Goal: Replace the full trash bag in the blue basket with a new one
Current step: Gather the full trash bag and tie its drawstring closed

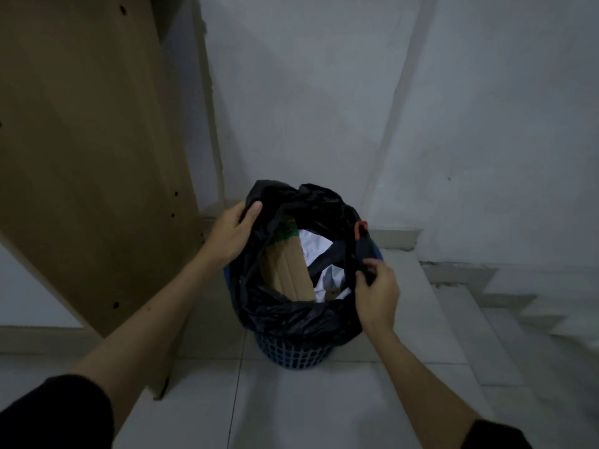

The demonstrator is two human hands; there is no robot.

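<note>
Looking down, we see a blue basket (293, 351) with a latticed wall standing on a pale tiled floor (324, 400), lined with a black trash bag (291, 315) whose rim billows up and over the basket's edge. Our left hand (228, 233) grips the bag's rim on its own side, thumb curled over the film. Our right hand (377, 291) pinches a gathered strip of the rim on the opposite side. Both grips are closed on plastic, neither is empty.

Between the two grips the bag's mouth gapes open. Inside it a flat cardboard piece (288, 272) stands on end, nearer the left grip, with white plastic wrapping (321, 254) crumpled beside it, nearer the right. A small orange clip (360, 229) sits on the rim just beyond the right grip. A tan board (87, 150) leans against the wall, well out past the left grip.

We judge the film thin, soft and slippery, likely to stretch or tear if pulled from one spot. The contents look bulky rather than heavy, though the cardboard's stiff corners could pierce the side. The best hold is probably bunched rim in each hand, drawn together above the load and lifted straight up. The clip may need freeing first.
</note>
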